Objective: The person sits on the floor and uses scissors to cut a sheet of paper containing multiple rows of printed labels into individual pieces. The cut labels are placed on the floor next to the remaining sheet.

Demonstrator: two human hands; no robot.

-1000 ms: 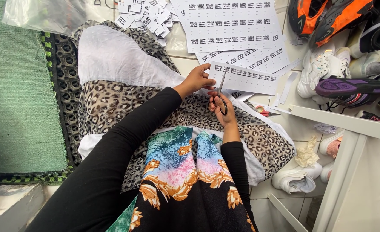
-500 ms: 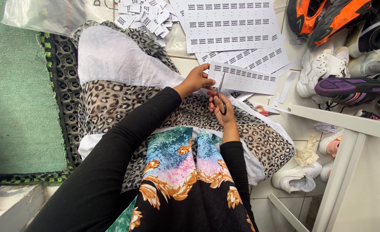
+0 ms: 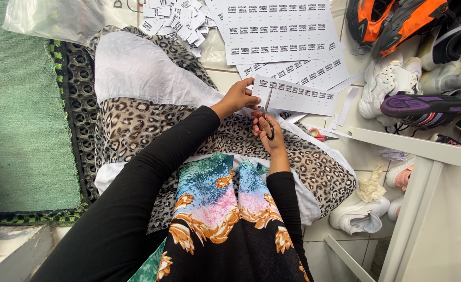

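Tiled floor (image 3: pixel 345 156) under me, seated view, looking down over my lap. Nearest: my black sleeves and a floral multicolour scarf (image 3: pixel 225 209) hanging down the front. Under that, leopard-print fabric (image 3: pixel 136 125) over my legs, with a white cloth (image 3: pixel 136 73) on its far left part. Green mat (image 3: pixel 16 104) along the floor's left edge, black rubber mat (image 3: pixel 79 104) just beside it.

My right hand (image 3: pixel 268 133) is above the lap, fingers closed through the handles of small black scissors (image 3: pixel 267 117), blades pointing away from me and touching the near edge of a white label sheet (image 3: pixel 295 96). My left hand (image 3: pixel 239 97) fingers pinch that sheet's left end, holding it up off the floor just past the leopard fabric. Can't tell how far the blades are open.

Right of the hands: red-handled scissors (image 3: pixel 319 136) lying on the floor beside paper strips (image 3: pixel 348 102). White rack frame (image 3: pixel 423 172) near the right edge, white sneaker (image 3: pixel 358 216) and crumpled paper (image 3: pixel 371 185) beside it.

Farther out: more printed label sheets (image 3: pixel 277 31) flat on the floor, a pile of cut labels (image 3: pixel 175 21) to their left, clear plastic bag (image 3: pixel 53 21) at the far left corner. Shoe pile (image 3: pixel 423 57) at the far right corner, orange, white, purple.
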